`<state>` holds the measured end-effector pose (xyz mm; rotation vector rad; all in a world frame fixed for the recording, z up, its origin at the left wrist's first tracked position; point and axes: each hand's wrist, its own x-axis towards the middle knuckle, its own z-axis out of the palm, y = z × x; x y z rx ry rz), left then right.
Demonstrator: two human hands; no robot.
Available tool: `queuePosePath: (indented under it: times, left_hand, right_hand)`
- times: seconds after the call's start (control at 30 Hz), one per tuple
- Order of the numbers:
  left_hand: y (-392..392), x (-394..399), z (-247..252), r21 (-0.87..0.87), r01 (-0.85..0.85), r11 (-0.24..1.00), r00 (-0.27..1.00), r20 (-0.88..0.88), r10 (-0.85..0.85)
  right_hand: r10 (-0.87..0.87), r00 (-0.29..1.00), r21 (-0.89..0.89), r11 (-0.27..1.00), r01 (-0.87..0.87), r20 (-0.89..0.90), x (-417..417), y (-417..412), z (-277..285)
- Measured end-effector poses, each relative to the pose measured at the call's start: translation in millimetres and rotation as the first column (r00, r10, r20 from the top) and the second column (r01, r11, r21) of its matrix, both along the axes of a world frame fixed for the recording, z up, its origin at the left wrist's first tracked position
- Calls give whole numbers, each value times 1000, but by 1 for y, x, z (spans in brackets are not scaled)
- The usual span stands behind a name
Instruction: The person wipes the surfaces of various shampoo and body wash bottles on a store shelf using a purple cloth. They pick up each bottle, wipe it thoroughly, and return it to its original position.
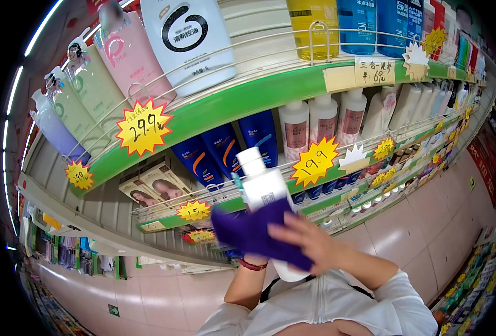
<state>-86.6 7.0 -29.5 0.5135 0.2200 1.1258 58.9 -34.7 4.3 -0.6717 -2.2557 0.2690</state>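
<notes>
A white plastic bottle with a white screw cap (266,187) is held tilted in front of my chest. A purple cloth (256,229) lies against its lower half. My right hand (306,241), somewhat blurred, presses the cloth on the bottle with spread fingers. My left hand (254,259) is mostly hidden behind the cloth; its wrist, with a dark red band, shows below. Fingertips and something teal show at the bottle's left side, but the left hand's exact grip is hidden.
Shelves with green edges (248,100) and wire rails curve around in front. Large pump bottles (134,54) stand on the upper shelf, dark blue bottles (220,151) and white bottles (296,130) below. Starburst price tags (315,161) stick out from the edges. Tiled floor (155,294) lies below.
</notes>
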Motion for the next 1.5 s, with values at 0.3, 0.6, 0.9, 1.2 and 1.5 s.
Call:
queuePosePath:
  times: [0.3,0.6,0.9,1.2,1.5]
  left_hand:
    - [10,-12,-9,178,-434,883,864,-194,464]
    - [-9,12,12,335,-511,791,748,-280,602]
    - [-25,-2,2,353,-503,789,757,-261,599]
    - [-21,-5,1,639,-586,498,458,-247,854]
    - [-5,-15,28,648,-293,703,903,-54,426]
  right_hand:
    - [-582,659,-827,551,-110,-476,64,-42,-71]
    - [-386,891,-426,866,262,-237,6,-10,-36]
    - [-275,776,-678,691,-252,-568,-12,16,-39]
    - [-771,318,-361,-122,-924,-553,-10,14,-42]
    - [-660,566,-489,-327,-809,-494,4,14,-72]
